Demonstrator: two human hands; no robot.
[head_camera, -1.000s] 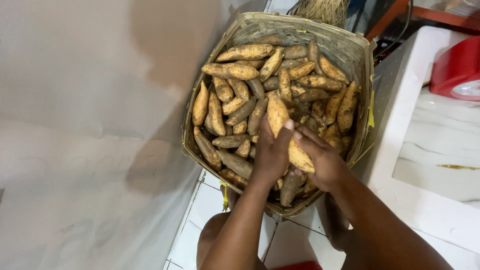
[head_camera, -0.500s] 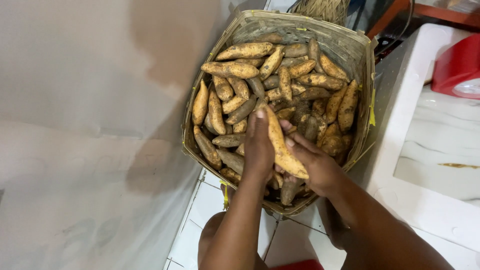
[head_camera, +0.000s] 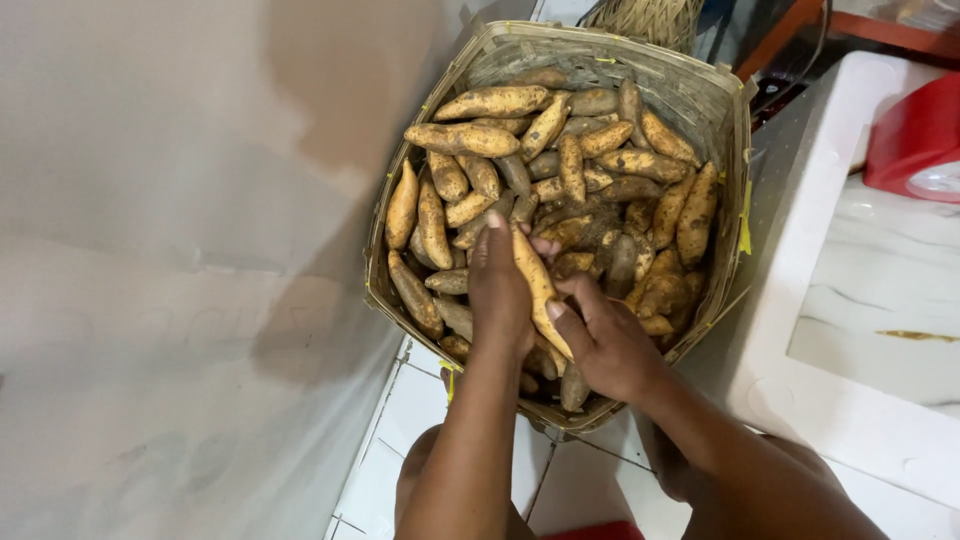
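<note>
Orange-skinned and streaked with soil, one long sweet potato (head_camera: 537, 290) sits between both hands above the heap in the woven basket (head_camera: 610, 55). Its long axis runs from about eleven o'clock, where the tip pokes out near the left fingertips, down to about five o'clock, where the thicker end disappears under the right hand. The left hand (head_camera: 500, 290) lies along the tuber's nine o'clock side, fingers (head_camera: 497, 235) together and stretched flat along it, pressing rather than curling round. The right hand (head_camera: 605, 345) comes in from four o'clock, its fingers (head_camera: 572, 305) bent and closed on the lower half, thumb across the top. Both hands touch it; the right has the firmer hold, the left covers more of its length.

Counting: two hands, one tuber held, one basket in use. The loose sweet potatoes (head_camera: 490, 102) heaped in it are too many and too overlapped for an exact count; several dozen show on top, with more buried beneath. They lie every which way, most of the longer ones fanned toward twelve and two o'clock from the hands.

At twelve o'clock, beyond the basket's far rim, is the edge of one second wicker piece (head_camera: 645, 15). At three o'clock stands a white surface (head_camera: 880, 290) with one red object (head_camera: 920, 135) at its far end. At nine o'clock rises a pale wall (head_camera: 170, 260), and white floor tiles (head_camera: 420, 400) show at six o'clock, under the basket's near edge.
</note>
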